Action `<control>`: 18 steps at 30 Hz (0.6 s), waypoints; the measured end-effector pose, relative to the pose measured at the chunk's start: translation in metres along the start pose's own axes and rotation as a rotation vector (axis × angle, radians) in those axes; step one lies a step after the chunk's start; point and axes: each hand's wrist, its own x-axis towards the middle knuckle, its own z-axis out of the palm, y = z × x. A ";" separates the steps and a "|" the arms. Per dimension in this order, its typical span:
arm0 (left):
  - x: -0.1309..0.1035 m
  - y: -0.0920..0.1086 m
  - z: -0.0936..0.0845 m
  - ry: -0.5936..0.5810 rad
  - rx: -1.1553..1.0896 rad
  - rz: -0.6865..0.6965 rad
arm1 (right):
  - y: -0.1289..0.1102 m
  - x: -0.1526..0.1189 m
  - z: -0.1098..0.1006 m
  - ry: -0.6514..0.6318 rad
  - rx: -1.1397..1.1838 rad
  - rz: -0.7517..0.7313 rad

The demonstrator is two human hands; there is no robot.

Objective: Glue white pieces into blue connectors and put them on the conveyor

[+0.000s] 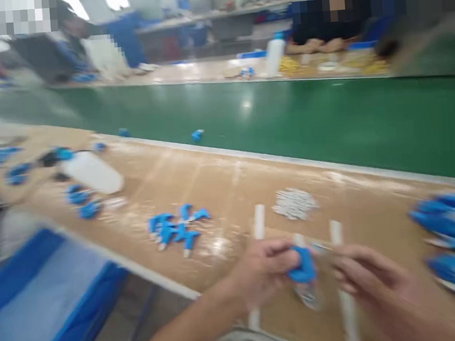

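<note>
My left hand (pixel 263 269) pinches a small blue plastic part (pixel 305 269) between thumb and fingers, above the bench. To its right, my right hand (pixel 365 272) is closed around a thin, rod-like tool (pixel 323 246) whose tip points toward the blue part; blur hides its exact kind. Just under the blue part is a small clear container (pixel 310 295), partly covered by it. Beyond my hands lies a pile of small whitish pieces (pixel 294 203). Several blue and white parts (pixel 175 229) lie loose to the left of my left hand.
Larger piles of blue parts (pixel 453 227) lie at the right. White strips (pixel 259 221) run along the bench. A green conveyor belt (pixel 286 114) crosses behind it. At left are a white bottle (pixel 93 172) and a blue-edged bin (pixel 53 302). A person's hands (pixel 322 45) rest across the belt.
</note>
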 end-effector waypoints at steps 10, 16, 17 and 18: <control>0.014 0.005 0.005 -0.118 0.088 -0.106 | -0.030 -0.016 0.009 -0.073 0.279 -0.028; 0.014 0.007 0.010 -0.133 0.180 -0.094 | -0.029 -0.021 0.007 -0.113 0.217 -0.066; 0.014 0.007 0.010 -0.143 0.201 -0.078 | -0.028 -0.023 0.008 -0.100 0.177 -0.091; 0.014 0.008 0.010 -0.159 0.228 -0.060 | -0.027 -0.024 0.008 -0.083 0.132 -0.117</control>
